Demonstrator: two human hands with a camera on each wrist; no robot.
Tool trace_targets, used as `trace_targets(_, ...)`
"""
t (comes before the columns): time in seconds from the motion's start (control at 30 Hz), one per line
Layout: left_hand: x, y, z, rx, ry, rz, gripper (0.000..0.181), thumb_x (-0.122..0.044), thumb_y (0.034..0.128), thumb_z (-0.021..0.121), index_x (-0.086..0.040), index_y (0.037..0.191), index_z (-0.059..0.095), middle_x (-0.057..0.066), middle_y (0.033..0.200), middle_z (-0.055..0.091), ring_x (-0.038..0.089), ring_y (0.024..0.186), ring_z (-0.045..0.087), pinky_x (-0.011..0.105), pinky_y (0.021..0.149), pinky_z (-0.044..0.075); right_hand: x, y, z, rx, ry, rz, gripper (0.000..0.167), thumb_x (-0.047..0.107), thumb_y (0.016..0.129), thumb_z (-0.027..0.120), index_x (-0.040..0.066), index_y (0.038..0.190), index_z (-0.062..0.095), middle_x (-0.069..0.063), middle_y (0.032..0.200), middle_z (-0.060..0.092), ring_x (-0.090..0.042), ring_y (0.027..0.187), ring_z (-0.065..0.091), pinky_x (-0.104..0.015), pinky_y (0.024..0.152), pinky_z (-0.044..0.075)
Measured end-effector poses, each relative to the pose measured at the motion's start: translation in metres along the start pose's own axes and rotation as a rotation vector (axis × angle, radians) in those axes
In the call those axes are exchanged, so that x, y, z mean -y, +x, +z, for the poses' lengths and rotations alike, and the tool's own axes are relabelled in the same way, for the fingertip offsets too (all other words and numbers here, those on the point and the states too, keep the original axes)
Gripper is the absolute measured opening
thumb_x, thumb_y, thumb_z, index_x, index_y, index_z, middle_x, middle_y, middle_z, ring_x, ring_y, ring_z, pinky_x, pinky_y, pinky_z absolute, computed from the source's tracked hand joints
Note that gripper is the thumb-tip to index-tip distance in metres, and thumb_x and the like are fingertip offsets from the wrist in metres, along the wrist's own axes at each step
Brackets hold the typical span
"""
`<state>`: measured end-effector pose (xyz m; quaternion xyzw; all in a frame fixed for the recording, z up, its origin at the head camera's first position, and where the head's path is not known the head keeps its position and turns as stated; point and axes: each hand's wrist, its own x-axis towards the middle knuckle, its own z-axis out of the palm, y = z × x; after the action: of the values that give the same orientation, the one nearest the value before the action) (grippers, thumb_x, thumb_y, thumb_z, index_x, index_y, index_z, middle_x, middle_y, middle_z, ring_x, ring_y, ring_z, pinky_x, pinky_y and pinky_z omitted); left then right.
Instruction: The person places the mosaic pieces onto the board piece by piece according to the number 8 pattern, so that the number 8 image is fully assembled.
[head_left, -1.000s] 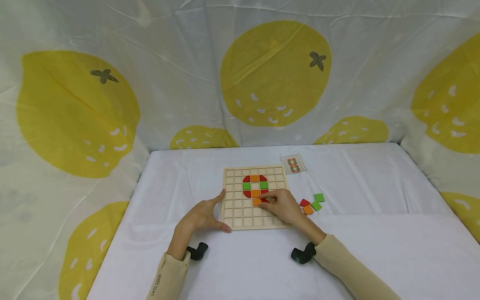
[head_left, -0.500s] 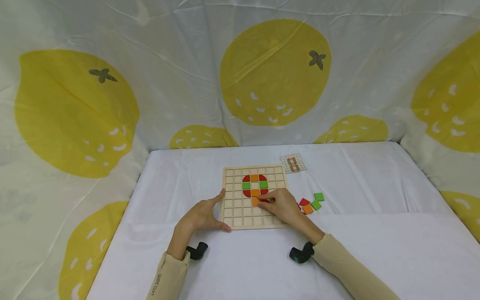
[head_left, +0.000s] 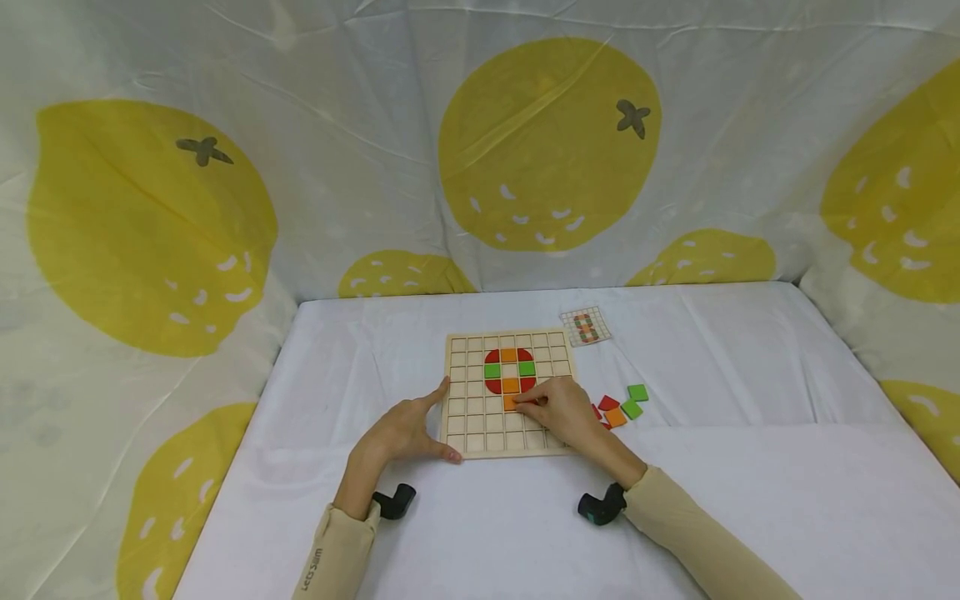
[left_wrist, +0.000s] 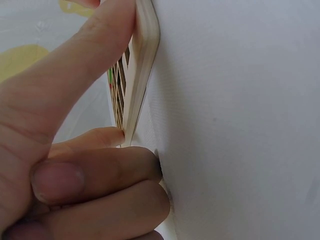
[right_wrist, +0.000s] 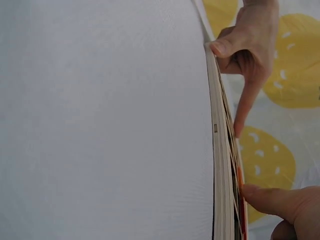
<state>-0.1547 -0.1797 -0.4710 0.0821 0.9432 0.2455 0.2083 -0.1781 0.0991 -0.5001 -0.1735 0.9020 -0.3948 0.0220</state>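
A wooden grid board [head_left: 476,444] lies flat, with red, green and orange tiles set in its upper middle. My left hand [head_left: 398,431] braces its left side, thumb at the near corner and index finger along the edge. In the left wrist view, the other fingers of this hand [left_wrist: 100,185] are curled beside the board [left_wrist: 137,75]. Above the board's lower middle, my right hand [head_left: 562,408] pinches a red tile [head_left: 539,401] beside the lowest orange tile [head_left: 510,402]. The right wrist view shows one fingertip [right_wrist: 251,191] on the board's face; the tile is mostly hidden.
Loose green [head_left: 637,392], orange [head_left: 616,417] and red tiles [head_left: 608,403] lie right of the board, close to my right wrist. A small pattern card [head_left: 585,326] rests by the board's far right corner. Lemon-printed cloth [head_left: 360,167] rises behind the table.
My right hand has shifted very slightly left, its fingertips now closer together over the tile. More of the red tiles beside its wrist shows. My left hand has stayed on the board's edge.
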Motion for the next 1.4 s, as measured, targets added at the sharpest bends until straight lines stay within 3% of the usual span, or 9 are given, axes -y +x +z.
trace_targets(0.07, -0.001, 0.0, 0.0, 0.001, 0.0, -0.005, 0.13, -0.05, 0.0633, 0.097, -0.024, 0.166, 0.022, 0.023, 0.159, 0.046, 0.04, 0.143, 0.05, 0.058, 0.114, 0.044, -0.002, 0.0, -0.002, 0.009, 0.021, 0.013, 0.014, 0.022, 0.086, 0.086, 0.016, 0.098, 0.086, 0.001, 0.077, 0.076, -0.006, 0.056, 0.045, -0.018, 0.049, 0.027)
trace_targets(0.17, -0.001, 0.0, 0.0, 0.0, -0.002, -0.012, 0.13, -0.049, 0.0634, 0.097, -0.024, 0.166, 0.022, 0.023, 0.159, 0.046, 0.04, 0.144, 0.05, 0.058, 0.114, 0.044, -0.006, -0.003, -0.009, 0.019, 0.053, 0.047, 0.016, 0.024, 0.086, 0.086, 0.016, 0.1, 0.086, 0.005, 0.06, 0.058, -0.008, 0.054, 0.04, -0.019, 0.049, 0.023)
trace_targets(0.3, -0.001, 0.0, 0.0, -0.003, -0.009, -0.011, 0.13, -0.047, 0.0632, 0.098, -0.025, 0.166, 0.022, 0.021, 0.16, 0.045, 0.04, 0.145, 0.048, 0.058, 0.115, 0.043, -0.014, -0.008, -0.025, 0.007, 0.064, 0.091, 0.017, 0.023, 0.087, 0.085, 0.014, 0.102, 0.085, 0.004, 0.055, 0.041, -0.01, 0.053, 0.036, -0.02, 0.049, 0.022)
trace_targets(0.87, 0.0, 0.0, 0.001, -0.009, 0.001, -0.007, 0.131, -0.049, 0.0627, 0.098, -0.025, 0.166, 0.022, 0.023, 0.159, 0.047, 0.039, 0.142, 0.051, 0.058, 0.114, 0.045, -0.078, -0.051, -0.103, -0.157, -0.043, 0.2, 0.025, 0.017, 0.087, 0.085, 0.007, 0.11, 0.082, 0.005, 0.057, 0.034, -0.01, 0.054, 0.031, -0.024, 0.049, 0.023)
trace_targets(1.2, 0.0, 0.0, 0.001, -0.014, 0.0, -0.002, 0.131, -0.05, 0.0621, 0.098, -0.024, 0.166, 0.022, 0.023, 0.159, 0.047, 0.04, 0.143, 0.05, 0.058, 0.113, 0.045, -0.106, -0.07, -0.122, -0.114, -0.009, 0.299, 0.034, 0.019, 0.091, 0.08, 0.006, 0.122, 0.077, 0.002, 0.062, 0.039, -0.01, 0.058, 0.035, -0.023, 0.05, 0.027)
trace_targets(1.4, 0.0, 0.001, 0.001, -0.014, -0.007, -0.002, 0.131, -0.049, 0.0618, 0.098, -0.024, 0.166, 0.022, 0.023, 0.159, 0.047, 0.04, 0.143, 0.05, 0.058, 0.113, 0.044, -0.113, -0.071, -0.124, -0.109, 0.054, 0.302, 0.039, 0.02, 0.091, 0.08, 0.004, 0.126, 0.074, 0.003, 0.062, 0.036, -0.007, 0.055, 0.033, -0.023, 0.048, 0.027)
